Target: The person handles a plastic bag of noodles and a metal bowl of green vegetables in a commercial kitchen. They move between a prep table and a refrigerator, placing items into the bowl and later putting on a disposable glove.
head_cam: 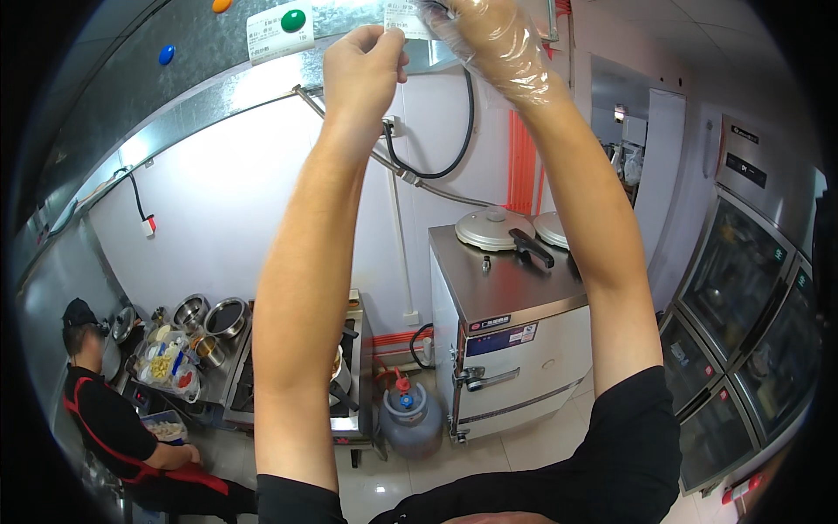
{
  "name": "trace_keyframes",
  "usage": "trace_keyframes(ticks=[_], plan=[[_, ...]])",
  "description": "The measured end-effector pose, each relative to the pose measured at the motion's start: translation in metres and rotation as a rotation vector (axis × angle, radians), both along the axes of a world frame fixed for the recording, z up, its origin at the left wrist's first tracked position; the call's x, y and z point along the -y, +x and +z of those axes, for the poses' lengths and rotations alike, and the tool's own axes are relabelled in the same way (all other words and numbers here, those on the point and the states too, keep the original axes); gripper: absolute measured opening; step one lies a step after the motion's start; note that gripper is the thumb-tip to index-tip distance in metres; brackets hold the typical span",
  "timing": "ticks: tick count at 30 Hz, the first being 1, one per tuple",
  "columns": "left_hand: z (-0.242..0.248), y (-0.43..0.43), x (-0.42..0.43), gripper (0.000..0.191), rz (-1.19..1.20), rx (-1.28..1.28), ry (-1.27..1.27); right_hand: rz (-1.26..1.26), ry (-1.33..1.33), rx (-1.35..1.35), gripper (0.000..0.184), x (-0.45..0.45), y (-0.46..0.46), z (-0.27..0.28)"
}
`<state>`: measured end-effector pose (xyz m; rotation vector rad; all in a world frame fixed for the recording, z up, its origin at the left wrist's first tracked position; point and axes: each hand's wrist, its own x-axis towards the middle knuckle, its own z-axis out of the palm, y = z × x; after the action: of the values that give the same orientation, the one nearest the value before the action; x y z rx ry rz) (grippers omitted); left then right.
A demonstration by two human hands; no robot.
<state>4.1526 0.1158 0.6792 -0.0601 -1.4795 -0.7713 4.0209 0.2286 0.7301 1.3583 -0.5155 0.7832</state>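
Both my arms reach up to a metal range hood. My left hand, bare, pinches the lower left corner of a printed paper slip against the hood's face. A clear plastic glove covers my right hand, which is raised at the slip's right side. The top edge of the view cuts off part of that hand, so its grip is hidden. To the left, a second paper slip hangs under a green magnet. A blue magnet and an orange magnet sit farther left.
Below stand a stove, a gas cylinder and a steel steamer cabinet bearing a pressure cooker lid. A person in a red apron works at the left near food containers. A glass-door refrigerator lines the right.
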Motion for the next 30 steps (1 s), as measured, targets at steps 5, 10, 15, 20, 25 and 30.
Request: trace_keyframes(ticks=[5, 10, 15, 20, 25, 30], plan=[[-0.094, -0.015, -0.028, 0.017, -0.236, -0.404, 0.252, -0.1, -0.148, -0.002, 0.014, -0.023, -0.01, 0.001], [-0.332, 0.05, -0.008, 0.01, -0.104, -0.247, 0.696, 0.387, 0.011, 0.428, 0.027, 0.024, 0.007, -0.086], [-0.421, 0.112, -0.002, 0.014, -0.038, -0.067, 0.811, 0.591, 0.654, 0.625, 0.039, 0.008, 0.043, -0.31], [-0.547, 0.187, -0.048, 0.024, 0.038, 0.396, 0.955, 0.84, 1.529, 1.344, 0.065, 0.015, 0.101, -0.547], [-0.665, 0.299, -0.163, 0.032, 0.083, 0.595, 1.283, 0.633, 1.885, 1.691, 0.051, -0.046, 0.09, -0.691], [-0.723, 0.377, -0.236, 0.025, 0.442, 0.532, 1.364, 0.257, 2.262, 1.75, 0.051, -0.1, 0.086, -0.758]])
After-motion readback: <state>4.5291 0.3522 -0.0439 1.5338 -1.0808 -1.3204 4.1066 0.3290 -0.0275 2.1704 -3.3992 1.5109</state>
